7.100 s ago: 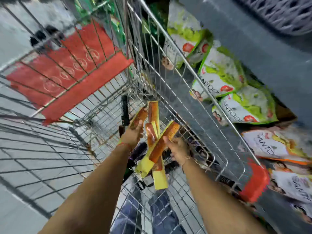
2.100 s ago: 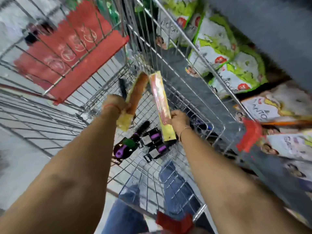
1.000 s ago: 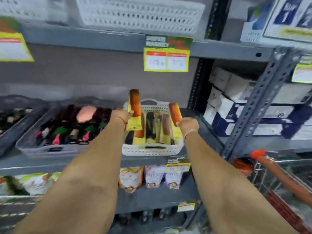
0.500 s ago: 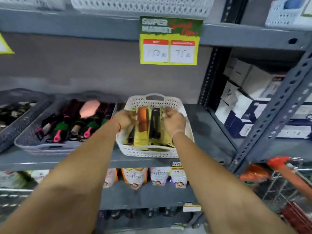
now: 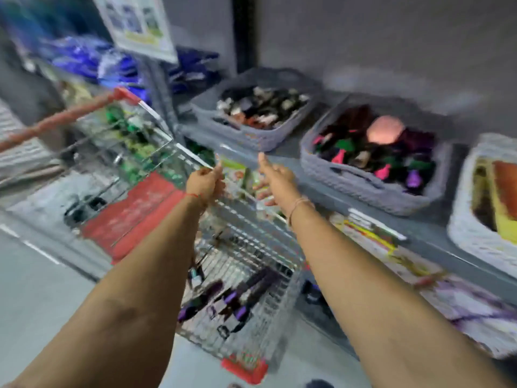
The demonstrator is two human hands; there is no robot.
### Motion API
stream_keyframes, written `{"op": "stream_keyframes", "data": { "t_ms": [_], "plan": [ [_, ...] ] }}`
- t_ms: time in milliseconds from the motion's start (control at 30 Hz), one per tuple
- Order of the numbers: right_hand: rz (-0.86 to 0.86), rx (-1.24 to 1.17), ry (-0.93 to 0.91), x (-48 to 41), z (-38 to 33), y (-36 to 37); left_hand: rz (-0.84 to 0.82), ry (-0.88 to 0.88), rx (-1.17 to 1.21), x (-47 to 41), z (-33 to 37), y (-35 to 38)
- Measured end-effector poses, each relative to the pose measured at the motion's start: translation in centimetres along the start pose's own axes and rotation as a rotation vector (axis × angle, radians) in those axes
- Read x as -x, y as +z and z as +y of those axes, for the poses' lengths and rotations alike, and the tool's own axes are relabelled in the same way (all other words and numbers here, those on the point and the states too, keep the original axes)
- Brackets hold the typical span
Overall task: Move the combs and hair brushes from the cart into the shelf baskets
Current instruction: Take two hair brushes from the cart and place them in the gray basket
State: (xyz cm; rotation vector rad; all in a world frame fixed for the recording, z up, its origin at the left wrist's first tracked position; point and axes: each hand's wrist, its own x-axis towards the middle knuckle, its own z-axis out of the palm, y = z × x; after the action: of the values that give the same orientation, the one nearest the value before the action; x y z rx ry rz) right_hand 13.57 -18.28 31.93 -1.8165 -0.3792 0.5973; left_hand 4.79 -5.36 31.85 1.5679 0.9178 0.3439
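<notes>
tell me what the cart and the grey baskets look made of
Cart: looks like bare metal wire, a shiny silvery grid, with red plastic-looking corner caps. Grey baskets: probably moulded plastic, matte, with a woven-pattern wall and cut-out handle. Motion blur leaves the finer texture open.

Your grey shelf [image 5: 330, 189] carries three baskets: a grey basket [image 5: 251, 135] at far left, another grey basket [image 5: 361, 183] of brushes in the middle, and a white basket [image 5: 472, 233] of combs nearest right.
</notes>
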Motion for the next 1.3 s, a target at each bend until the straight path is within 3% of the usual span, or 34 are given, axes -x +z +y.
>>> {"op": "stream_keyframes", "data": {
  "t_ms": [100,300,467,533,633,700,767,833,933,1000,1033,1167,1233,1300],
  "plan": [
    [-0.189,0.045,0.166,-2.3,4.7,4.1,0.073,-0.258,0.051,-1.4,-7.7,-4.8],
    [-0.468,0.400,0.442,-6.7,16.2,8.2,0.134,-0.665,-0.145,-2.3,-21.1,-7.3],
    [-0.789,0.799,0.296,-8.5,25.5,10.8,-0.142,-0.820,-0.588,-3.9,-27.6,-4.3],
    [-1.000,0.958,0.278,-9.2,27.9,11.1,-0.272,-0.884,-0.560,-4.6,-29.4,-2.9],
    [-1.184,1.435,-0.064,-9.5,29.5,12.1,-0.412,-0.976,-0.610,-5.1,-31.1,-1.9],
    [-1.292,1.532,-0.105,-9.8,28.8,13.1,-0.475,-0.997,-0.592,-5.8,-31.4,-2.4],
    [-1.387,1.614,-0.175,-10.5,27.4,14.2,-0.487,-1.018,-0.403,-6.2,-30.7,-3.2],
    [-1.337,1.655,-0.390,-11.7,25.6,15.3,-0.411,-1.004,-0.157,-6.8,-29.4,-4.3],
    [-1.170,1.544,-0.781,-13.3,23.2,16.2,-0.168,-0.924,0.184,-7.4,-27.7,-5.5],
    [-1.082,1.394,-1.034,-14.0,22.9,16.0,0.022,-0.865,0.315,-7.7,-27.2,-6.0],
    [-1.079,1.362,-1.070,-14.3,23.1,15.4,0.093,-0.842,0.345,-7.7,-27.2,-6.0],
    [-1.130,1.463,-0.856,-13.5,26.0,12.3,0.243,-0.828,0.375,-7.1,-27.9,-5.7],
    [-1.027,1.458,-0.599,-12.6,27.1,11.8,0.273,-0.863,0.386,-6.6,-28.3,-5.2],
    [-0.841,1.297,-0.243,-11.8,27.4,13.1,0.275,-0.882,0.381,-6.4,-29.0,-4.5]
  ]
}}
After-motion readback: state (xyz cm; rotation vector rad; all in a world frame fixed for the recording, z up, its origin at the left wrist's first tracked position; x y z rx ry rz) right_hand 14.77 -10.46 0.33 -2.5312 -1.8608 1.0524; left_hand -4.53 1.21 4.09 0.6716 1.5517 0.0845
